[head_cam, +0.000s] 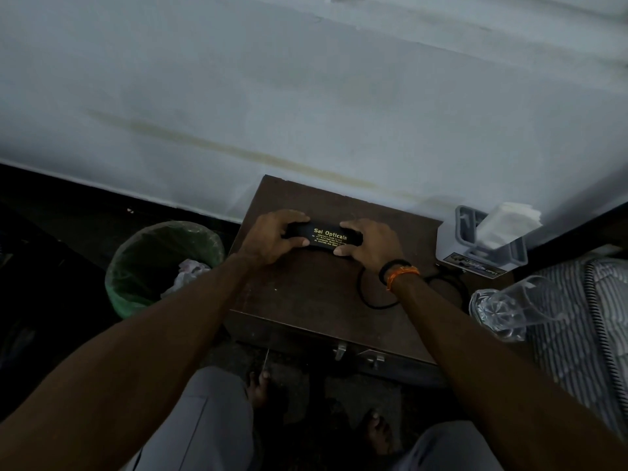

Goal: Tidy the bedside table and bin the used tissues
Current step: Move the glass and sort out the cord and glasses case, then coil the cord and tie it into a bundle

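Observation:
A black spectacle case (324,236) with gold lettering lies near the back of the dark brown bedside table (306,294). My left hand (273,237) grips its left end and my right hand (370,244) grips its right end, fingers curled over the far edge and thumbs on the near side. To the left of the table stands a bin (163,266) lined with a green bag, and crumpled used tissues (187,273) lie inside it.
A white holder with clean tissues (489,236) stands at the table's back right corner. A black cable (377,294) loops over the right side of the tabletop. A clear plastic glass (509,304) lies by the striped bedding (584,317). The wall runs close behind.

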Motion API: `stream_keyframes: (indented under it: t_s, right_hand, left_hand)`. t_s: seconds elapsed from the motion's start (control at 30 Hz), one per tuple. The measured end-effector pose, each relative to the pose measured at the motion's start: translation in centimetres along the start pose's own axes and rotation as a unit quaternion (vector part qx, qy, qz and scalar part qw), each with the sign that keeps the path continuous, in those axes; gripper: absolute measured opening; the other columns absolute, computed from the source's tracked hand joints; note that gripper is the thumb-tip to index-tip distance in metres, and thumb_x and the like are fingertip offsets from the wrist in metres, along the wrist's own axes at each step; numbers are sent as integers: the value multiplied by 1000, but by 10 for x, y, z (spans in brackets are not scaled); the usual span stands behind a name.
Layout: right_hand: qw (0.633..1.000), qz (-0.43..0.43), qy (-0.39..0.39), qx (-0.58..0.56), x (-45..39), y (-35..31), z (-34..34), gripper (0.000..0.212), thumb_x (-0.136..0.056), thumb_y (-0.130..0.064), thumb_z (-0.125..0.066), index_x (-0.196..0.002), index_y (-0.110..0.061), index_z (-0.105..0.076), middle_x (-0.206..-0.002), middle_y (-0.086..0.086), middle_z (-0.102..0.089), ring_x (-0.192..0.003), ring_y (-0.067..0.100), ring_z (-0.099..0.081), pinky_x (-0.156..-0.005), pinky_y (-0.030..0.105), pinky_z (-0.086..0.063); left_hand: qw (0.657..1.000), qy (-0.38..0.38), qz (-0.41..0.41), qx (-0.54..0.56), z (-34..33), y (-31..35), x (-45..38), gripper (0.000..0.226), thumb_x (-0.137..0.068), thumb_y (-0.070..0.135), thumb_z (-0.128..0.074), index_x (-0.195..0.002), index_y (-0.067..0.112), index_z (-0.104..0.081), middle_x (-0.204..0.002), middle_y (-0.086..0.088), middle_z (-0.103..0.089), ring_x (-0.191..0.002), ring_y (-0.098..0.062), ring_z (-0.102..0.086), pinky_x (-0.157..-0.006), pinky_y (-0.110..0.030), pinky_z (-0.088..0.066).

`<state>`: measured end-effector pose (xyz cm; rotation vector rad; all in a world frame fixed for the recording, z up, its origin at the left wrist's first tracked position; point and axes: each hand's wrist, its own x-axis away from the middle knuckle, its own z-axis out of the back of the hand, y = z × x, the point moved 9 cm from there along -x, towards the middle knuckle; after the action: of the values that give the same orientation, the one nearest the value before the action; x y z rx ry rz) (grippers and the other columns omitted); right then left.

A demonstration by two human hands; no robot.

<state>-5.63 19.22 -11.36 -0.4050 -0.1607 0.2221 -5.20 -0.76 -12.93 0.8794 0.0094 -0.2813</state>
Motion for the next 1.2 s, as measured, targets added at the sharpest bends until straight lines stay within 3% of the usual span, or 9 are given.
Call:
stream_keyframes:
  t_s: [0.2,0.4,0.73,0.93,1.07,1.13,1.2]
  right_hand:
    - [992,22,-60,112,-2,-10,-13,85,-73,-61,-71,-145,-26,-43,-146,4,-49,-132,27,-45,-107,44,-40]
    - [987,29,-53,148,-15,-8,-11,79,-80,-45,-71,-147,-21,-39,-145,9,-47,-131,30,-44,-107,43,-39]
    - [991,-32,-47,125,-47,52,18,82,-77,-39,-75,-148,-20,-39,-137,11,-51,-125,31,-48,-101,41,-44]
    - [990,-35,-41,131,-55,67,22,83,-76,-40,-76,-147,-18,-39,-135,12,-53,-124,32,-49,-101,43,-44]
    - [993,-38,-31,105,-45,65,27,93,-74,-47,-77,-150,-15,-35,-146,13,-45,-133,33,-41,-108,45,-39]
    - [997,-39,28,53,-32,65,45,76,-81,-43,-72,-146,-16,-43,-142,11,-49,-132,31,-41,-106,44,-39]
    - [994,-31,86,51,-17,68,72,44,-85,-31,-66,-126,-17,-63,-122,9,-64,-119,30,-52,-94,40,-48]
  left_hand:
    - [997,46,54,39,0,-9,5,60,-75,24,-82,-130,17,-59,-130,-4,-60,-113,-14,-58,-91,-25,-52]
    - [988,81,119,52,-9,-14,-6,53,-73,18,-83,-122,12,-64,-123,-7,-65,-111,-20,-61,-94,-30,-51]
    - [992,22,114,57,-44,12,-60,59,-82,4,-72,-138,9,-51,-138,-10,-56,-122,-20,-56,-96,-15,-38]
    - [993,10,109,41,-54,16,-76,60,-80,9,-73,-136,10,-53,-134,-10,-60,-118,-20,-59,-95,-18,-41]
    - [996,11,92,4,-50,18,-75,55,-81,20,-73,-132,13,-56,-129,-5,-61,-118,-20,-57,-94,-22,-40]
    - [997,17,61,-48,-46,23,-72,47,-81,25,-70,-126,14,-59,-122,-5,-63,-116,-21,-56,-96,-24,-40]
    - [995,42,31,-85,-39,32,-66,38,-81,26,-67,-117,14,-61,-114,-6,-64,-110,-21,-56,-96,-31,-46]
